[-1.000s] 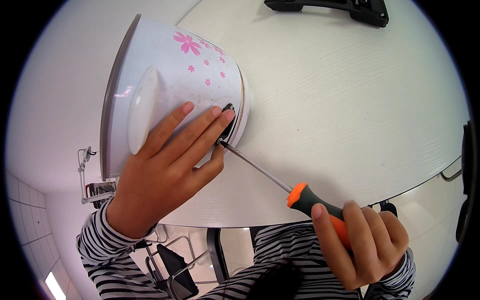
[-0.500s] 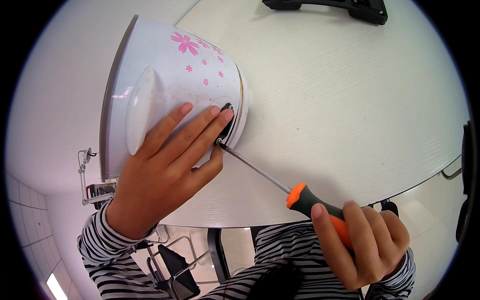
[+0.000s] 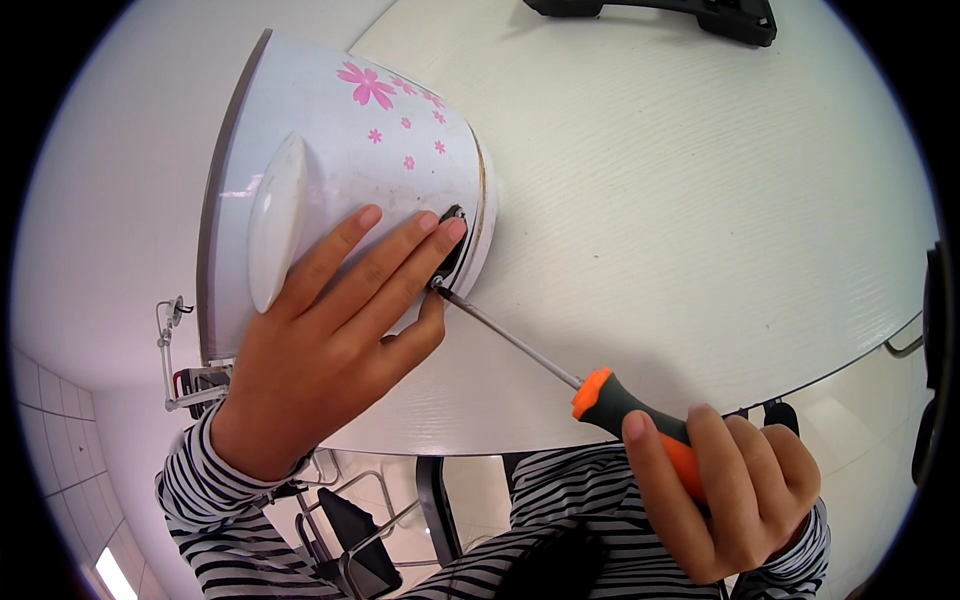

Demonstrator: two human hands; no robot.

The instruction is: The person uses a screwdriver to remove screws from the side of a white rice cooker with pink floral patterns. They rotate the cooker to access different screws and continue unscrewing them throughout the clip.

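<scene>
while the left hand (image 3: 325,350) lies, fingers outstretched, on the appliance (image 3: 345,165) at the table's (image 3: 650,210) left edge, the right hand (image 3: 735,490) grasps a screwdriver (image 3: 615,399) at 1 of 2 screws (image 3: 437,282), both apparently seated, tightness unclear.

A black plastic piece (image 3: 738,20) lies toward the far edge of the desk (image 3: 640,200); beyond the near edge, leftward, shows a metal-framed black chair (image 3: 350,530).

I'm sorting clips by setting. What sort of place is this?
Probably a plain indoor workroom or office, though I can't be sure which: there's a large pale table, a metal-framed chair with black parts, and a screwdriver held to a white, flower-printed appliance.
</scene>
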